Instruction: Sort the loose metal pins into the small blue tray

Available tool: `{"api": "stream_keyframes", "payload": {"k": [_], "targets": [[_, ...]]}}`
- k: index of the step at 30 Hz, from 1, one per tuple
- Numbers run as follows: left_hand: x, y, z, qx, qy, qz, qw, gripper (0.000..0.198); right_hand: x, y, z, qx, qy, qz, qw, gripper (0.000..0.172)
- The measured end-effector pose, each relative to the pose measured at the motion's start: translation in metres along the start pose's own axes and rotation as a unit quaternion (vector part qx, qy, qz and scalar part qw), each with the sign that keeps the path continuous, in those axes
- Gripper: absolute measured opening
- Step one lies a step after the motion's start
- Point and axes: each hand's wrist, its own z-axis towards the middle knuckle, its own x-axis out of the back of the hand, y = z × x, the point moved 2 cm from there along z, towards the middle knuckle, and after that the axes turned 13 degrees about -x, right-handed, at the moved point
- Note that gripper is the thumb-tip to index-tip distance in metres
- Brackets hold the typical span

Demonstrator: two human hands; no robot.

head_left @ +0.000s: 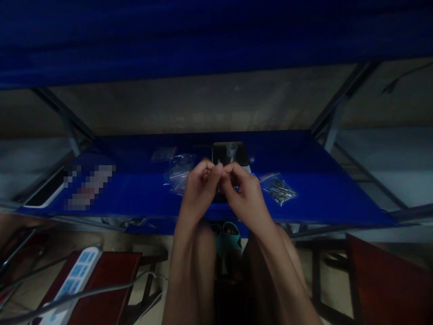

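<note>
My left hand [200, 186] and my right hand [244, 186] meet above the blue table, fingertips pinched together. Something small and pale may show at the fingertips, too dim to make out. Just behind them lies a flat, black-topped device like a small scale [219, 151], partly hidden by my fingers. A clear plastic cup [232, 151] is on top of it. Clear zip bags [179, 171] lie beside my left hand. To the right of my right hand, another zip bag [280, 189] holds many thin metal pieces, like pins or screws.
A phone-like device [45, 188] and a pixelated item [89, 189] lie at the blue table's [324, 189] left end. A blue upper shelf [216, 40] spans above. A power strip [76, 280] with a cable rests on a red-brown stool [111, 280] at lower left; another stool [389, 280] stands right.
</note>
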Motion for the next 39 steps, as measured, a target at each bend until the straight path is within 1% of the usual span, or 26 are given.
{"api": "stream_keyframes", "payload": {"k": [4,7,12,16,19,22,25,27,29,31,34,36,39], "targets": [[0.0033,-0.0005,-0.0007,-0.012,0.01,0.056,0.998,0.026,0.0009,-0.0006,-0.0003,0.011,0.04,-0.042,0.998,0.016],[0.0062,-0.0024,-0.0021,-0.013,-0.01,0.092,0.996,0.019,0.0004,0.0016,-0.0007,0.01,0.049,-0.05,0.997,0.011],[0.0082,-0.0043,-0.0036,-0.031,-0.063,0.163,0.984,0.023,0.0006,0.0026,-0.0011,0.005,0.053,-0.053,0.997,0.006],[0.0061,-0.004,-0.0038,-0.049,-0.075,0.194,0.977,0.021,0.003,0.0033,-0.001,0.004,0.075,-0.072,0.995,0.009],[0.005,-0.0037,-0.0032,-0.064,-0.08,0.22,0.97,0.021,0.0045,0.0033,-0.0013,0.008,0.073,-0.079,0.994,0.008],[0.0052,-0.0043,-0.0031,-0.063,-0.073,0.199,0.975,0.022,0.0051,0.0013,-0.002,0.011,0.062,-0.07,0.996,0.007],[0.0045,-0.0052,-0.0043,-0.045,-0.069,0.124,0.989,0.019,0.0066,-0.0016,-0.0024,-0.001,0.067,-0.058,0.996,0.009],[0.0031,-0.0052,-0.0056,-0.021,-0.083,0.072,0.994,0.016,0.0081,-0.0031,-0.0025,-0.004,0.071,-0.063,0.995,0.013],[0.002,-0.0042,-0.0066,0.001,-0.101,0.041,0.994,0.018,0.0094,-0.0033,-0.0026,-0.004,0.06,-0.074,0.995,0.019],[0.0019,-0.0022,-0.0069,0.011,-0.105,0.024,0.994,0.023,0.0096,-0.0016,-0.0027,-0.014,0.032,-0.067,0.997,0.024],[0.0029,0.0004,-0.0063,0.013,-0.094,0.001,0.995,0.03,0.0083,0.0025,-0.0029,-0.037,-0.006,-0.032,0.999,0.028],[0.0034,0.0007,-0.0062,0.016,-0.091,-0.006,0.996,0.031,0.0071,0.004,-0.0028,-0.039,-0.015,-0.024,0.999,0.028],[0.0034,-0.0006,-0.0066,0.014,-0.084,0.017,0.996,0.03,0.006,0.004,-0.002,-0.025,-0.006,-0.048,0.998,0.027]]}}
